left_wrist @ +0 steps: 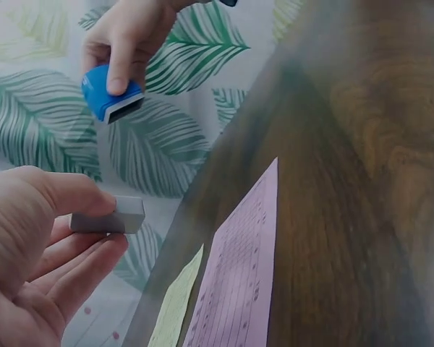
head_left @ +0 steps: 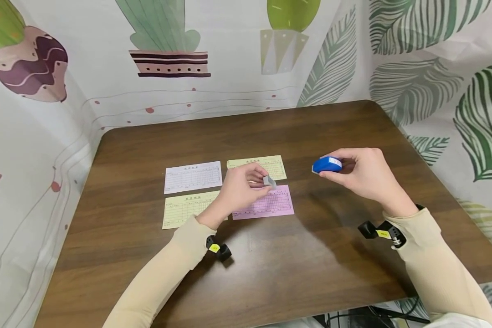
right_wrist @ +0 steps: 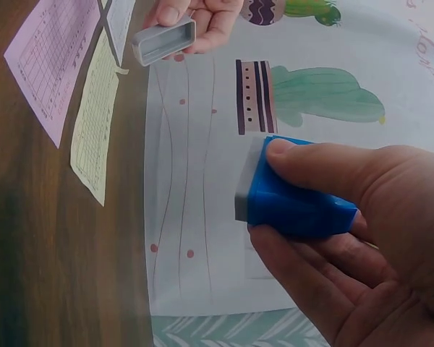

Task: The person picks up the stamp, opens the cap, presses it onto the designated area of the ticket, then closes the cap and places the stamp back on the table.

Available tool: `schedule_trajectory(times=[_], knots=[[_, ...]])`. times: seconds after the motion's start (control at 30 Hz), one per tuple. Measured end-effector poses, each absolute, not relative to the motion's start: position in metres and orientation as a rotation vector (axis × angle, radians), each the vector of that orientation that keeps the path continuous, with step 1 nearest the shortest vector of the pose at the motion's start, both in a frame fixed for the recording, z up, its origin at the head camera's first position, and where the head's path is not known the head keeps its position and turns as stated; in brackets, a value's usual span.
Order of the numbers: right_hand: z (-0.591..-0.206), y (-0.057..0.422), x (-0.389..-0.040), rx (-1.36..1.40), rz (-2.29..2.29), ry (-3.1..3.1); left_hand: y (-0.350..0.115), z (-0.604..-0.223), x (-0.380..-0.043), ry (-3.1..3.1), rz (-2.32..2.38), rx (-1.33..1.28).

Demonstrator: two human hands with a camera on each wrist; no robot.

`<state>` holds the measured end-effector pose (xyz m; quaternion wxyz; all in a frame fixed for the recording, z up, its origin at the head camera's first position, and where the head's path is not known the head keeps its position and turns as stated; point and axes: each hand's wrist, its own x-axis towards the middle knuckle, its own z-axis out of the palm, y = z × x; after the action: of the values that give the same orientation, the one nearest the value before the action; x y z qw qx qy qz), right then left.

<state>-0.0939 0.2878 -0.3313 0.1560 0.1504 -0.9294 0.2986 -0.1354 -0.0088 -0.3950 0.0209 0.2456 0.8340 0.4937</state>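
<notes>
My right hand (head_left: 366,175) holds a blue stamp (head_left: 326,164) between thumb and fingers, raised over the right part of the table. In the left wrist view its dark flat face shows, edged in grey. My left hand (head_left: 241,187) pinches a small grey stamp cap (head_left: 269,181) between thumb and fingers. The right wrist view shows this cap (right_wrist: 165,43) as a hollow rectangular box, its open side showing. Cap and stamp are apart. Below the left hand lies a pink printed slip (head_left: 280,200), partly hidden by that hand.
A yellow slip (head_left: 274,165) lies behind the pink one. To the left are a white slip (head_left: 192,178) and another yellow slip (head_left: 184,213), partly covered by the left arm. All lie on a brown wooden table (head_left: 119,182). Patterned cloth (head_left: 238,86) hangs behind it.
</notes>
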Motion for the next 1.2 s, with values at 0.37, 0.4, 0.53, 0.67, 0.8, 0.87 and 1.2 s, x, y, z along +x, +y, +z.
schedule_trajectory(times=[0.37,0.4,0.53,0.67,0.8,0.87,1.2], knots=[[-0.333,0.279,-0.098,0.440,0.949,-2.600,-0.030,-0.397,-0.140,2.519,1.627,0.679],[-0.333,0.278,-0.098,0.434,0.963,-2.597,-0.031,-0.397,-0.140,2.521,1.629,0.681],[-0.333,0.273,-0.100,0.422,1.014,-2.600,-0.035,-0.395,-0.139,2.535,1.629,0.688],[-0.336,0.265,-0.102,0.445,1.072,-2.609,-0.038,-0.392,-0.140,2.559,1.631,0.689],[-0.338,0.258,-0.105,0.473,1.075,-2.623,-0.039,-0.390,-0.139,2.575,1.645,0.688],[-0.338,0.254,-0.106,0.478,1.070,-2.634,-0.038,-0.389,-0.139,2.571,1.652,0.685],[-0.337,0.238,-0.111,0.536,1.073,-2.675,-0.034,-0.389,-0.141,2.579,1.660,0.730]])
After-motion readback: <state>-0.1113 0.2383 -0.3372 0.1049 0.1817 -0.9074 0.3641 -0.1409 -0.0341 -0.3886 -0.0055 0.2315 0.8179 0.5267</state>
